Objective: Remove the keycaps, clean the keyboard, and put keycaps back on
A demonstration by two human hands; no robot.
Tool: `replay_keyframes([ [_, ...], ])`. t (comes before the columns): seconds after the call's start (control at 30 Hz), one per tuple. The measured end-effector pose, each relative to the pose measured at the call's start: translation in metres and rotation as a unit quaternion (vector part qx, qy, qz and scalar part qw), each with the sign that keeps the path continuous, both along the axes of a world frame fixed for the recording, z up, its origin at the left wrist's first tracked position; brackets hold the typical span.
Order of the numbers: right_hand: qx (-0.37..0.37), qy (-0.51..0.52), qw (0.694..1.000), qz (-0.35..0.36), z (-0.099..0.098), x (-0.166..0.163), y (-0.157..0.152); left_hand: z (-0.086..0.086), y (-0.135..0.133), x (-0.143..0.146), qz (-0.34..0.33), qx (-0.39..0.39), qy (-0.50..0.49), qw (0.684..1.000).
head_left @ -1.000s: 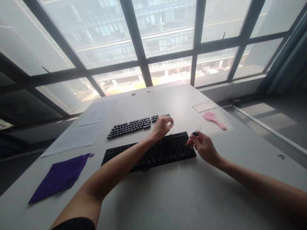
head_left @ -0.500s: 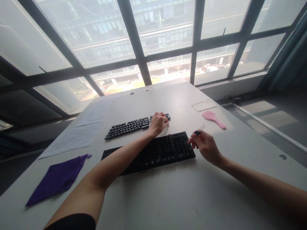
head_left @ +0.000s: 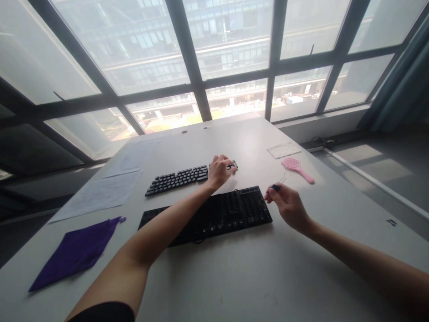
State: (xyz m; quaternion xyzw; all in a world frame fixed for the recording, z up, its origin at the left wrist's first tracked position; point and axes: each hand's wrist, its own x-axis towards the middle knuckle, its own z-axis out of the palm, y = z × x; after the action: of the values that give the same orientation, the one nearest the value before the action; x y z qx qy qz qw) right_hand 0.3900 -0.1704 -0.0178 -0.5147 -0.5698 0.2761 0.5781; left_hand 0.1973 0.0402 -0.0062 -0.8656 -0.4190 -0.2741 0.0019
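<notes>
Beyond the near black keyboard (head_left: 231,210), black keycaps (head_left: 177,179) stand in rows on the white table. My left hand (head_left: 220,172) reaches across that keyboard to the right end of the rows, fingers curled down among the keycaps; what they pinch is hidden. My right hand (head_left: 290,206) is at the keyboard's right edge, closed on a small black piece (head_left: 275,188). Thin wire prongs show by its fingertips, and another bent thin wire (head_left: 286,177) shows just behind the hand. Whether the wires join the black piece, I cannot tell.
A pink hairbrush (head_left: 296,170) and a pale flat packet (head_left: 284,149) lie at the right. At the left are a purple drawstring bag (head_left: 77,252) and paper sheets (head_left: 97,194). A small dark piece (head_left: 391,222) sits near the right table edge. Windows stand behind.
My right hand has shifted slightly right, away from the keyboard's number keys. My left hand has barely moved among the keycaps. The view has turned a little.
</notes>
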Motion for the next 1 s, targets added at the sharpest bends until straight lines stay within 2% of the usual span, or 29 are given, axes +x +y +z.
replay_keyframes([
  [0.13, -0.016, -0.034, 0.999, 0.009, 0.009, 0.007, 0.001, 0.021, -0.024, -0.016, -0.007, 0.011, -0.043, 0.999],
  [0.23, -0.026, -0.066, 0.997, 0.015, 0.016, 0.009, 0.002, 0.028, -0.070, -0.026, -0.099, -0.031, -0.022, 0.994],
  [0.37, -0.032, -0.174, 0.984, 0.007, 0.021, 0.007, 0.001, 0.018, -0.139, -0.029, -0.199, -0.092, 0.006, 0.976],
  [0.47, -0.099, -0.241, 0.966, -0.004, 0.020, 0.004, 0.000, 0.003, -0.168, -0.026, -0.250, -0.090, 0.013, 0.964],
  [0.6, -0.199, -0.334, 0.921, -0.010, 0.012, -0.001, -0.004, -0.012, -0.175, -0.022, -0.281, -0.045, 0.038, 0.958],
  [0.73, -0.247, -0.391, 0.886, 0.016, 0.002, -0.005, -0.007, -0.018, -0.173, -0.022, -0.286, -0.004, 0.057, 0.957],
  [0.9, -0.259, -0.386, 0.885, 0.036, -0.002, -0.006, -0.007, -0.022, -0.173, -0.021, -0.287, 0.001, 0.068, 0.955],
  [1.0, -0.254, -0.399, 0.881, 0.025, 0.000, -0.009, -0.006, -0.023, -0.173, -0.021, -0.286, -0.006, 0.065, 0.956],
])
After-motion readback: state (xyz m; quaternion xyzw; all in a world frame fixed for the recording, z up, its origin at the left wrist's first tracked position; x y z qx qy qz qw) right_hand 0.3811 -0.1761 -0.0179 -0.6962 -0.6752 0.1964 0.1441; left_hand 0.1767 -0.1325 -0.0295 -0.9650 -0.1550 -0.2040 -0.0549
